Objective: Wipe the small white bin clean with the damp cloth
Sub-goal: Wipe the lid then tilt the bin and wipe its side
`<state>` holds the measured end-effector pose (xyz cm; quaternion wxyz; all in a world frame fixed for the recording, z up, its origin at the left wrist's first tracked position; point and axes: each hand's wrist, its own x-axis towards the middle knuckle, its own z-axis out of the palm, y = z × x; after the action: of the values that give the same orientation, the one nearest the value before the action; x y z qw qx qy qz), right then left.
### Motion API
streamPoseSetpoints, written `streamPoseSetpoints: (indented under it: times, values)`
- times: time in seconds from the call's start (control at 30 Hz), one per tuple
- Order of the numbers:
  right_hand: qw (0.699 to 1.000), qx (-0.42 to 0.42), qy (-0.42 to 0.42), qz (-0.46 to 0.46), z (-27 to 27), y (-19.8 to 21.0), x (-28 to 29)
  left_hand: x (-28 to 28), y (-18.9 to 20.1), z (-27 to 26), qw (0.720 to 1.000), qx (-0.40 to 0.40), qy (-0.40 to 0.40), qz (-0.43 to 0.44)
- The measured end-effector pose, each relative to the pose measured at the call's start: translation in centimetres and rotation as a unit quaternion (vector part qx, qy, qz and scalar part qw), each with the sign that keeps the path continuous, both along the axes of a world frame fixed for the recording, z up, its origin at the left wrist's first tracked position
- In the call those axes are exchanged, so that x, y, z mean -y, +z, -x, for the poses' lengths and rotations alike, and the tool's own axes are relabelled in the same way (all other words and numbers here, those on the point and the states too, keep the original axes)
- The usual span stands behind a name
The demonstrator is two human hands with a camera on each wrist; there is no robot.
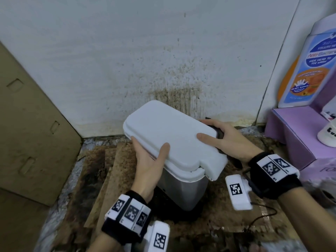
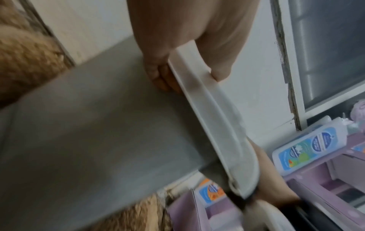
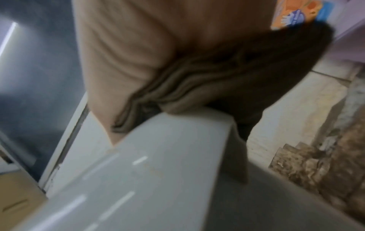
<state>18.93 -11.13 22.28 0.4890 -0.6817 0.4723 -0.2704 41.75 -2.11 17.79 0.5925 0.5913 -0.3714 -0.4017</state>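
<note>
Far left of the bin, leaning on the stained wall: flattened brown cardboard point(image 1: 31, 124).

Left hand point(image 1: 151, 160) clamped on the bin's left edge, thumb lying flat on top of the lid point(image 1: 169, 135), fingers tucked under the lid's rim against the grey side, plain in the left wrist view point(image 2: 164, 78).

Dead centre, the small white bin point(image 1: 181, 186) itself: white lid shut, silvery-grey body below, tilted toward the camera, sitting on dirty brown cardboard sheets point(image 1: 116, 175) at the foot of the wall point(image 1: 127, 51). Brown splatter on that wall right behind the bin.

Right of the bin, right hand point(image 1: 225, 139) gripping the lid's far right end, thumb resting on top, a dark cloth point(image 1: 219, 132) bunched between palm and lid edge. Right wrist view blurred, yet showing the cloth point(image 3: 197, 87) folded and pressed onto the lid's corner under the palm. Hands well apart, one at each end of the lid.

Further right of the bin: a purple box point(image 1: 298, 135), and standing on it a tall body-wash bottle point(image 1: 307, 73) with a blue and orange label. Beside that, partly cut off, a small white cup point(image 1: 327, 135).
</note>
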Motion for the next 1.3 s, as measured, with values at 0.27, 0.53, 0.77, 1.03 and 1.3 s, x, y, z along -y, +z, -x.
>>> streamPoseSetpoints:
  times: [0.27, 0.53, 0.77, 1.03, 1.3]
  values:
    - [0.974, -0.010, -0.225, 0.015, -4.5, -1.3, -6.4, 3.1, 2.9, -3.5, 0.988, 0.097, -0.115, -0.039]
    - [0.950, 0.043, -0.309, -0.012, -9.1, -2.7, -10.5, 3.5, 4.2, -5.8, 0.965, 0.153, -0.211, -0.040]
    - [0.953, 0.030, -0.300, -0.003, -10.9, -3.1, -11.6, 1.8, 4.3, -6.9, 0.961, 0.148, -0.228, -0.053]
    - [0.958, 0.054, -0.282, 0.015, -11.1, -3.5, -12.0, 1.2, 3.0, -7.3, 0.966, 0.130, -0.215, -0.060]
    - [0.957, 0.108, -0.268, 0.031, -9.9, -3.4, -11.3, 0.7, 2.6, -6.4, 0.978, 0.118, -0.168, -0.037]
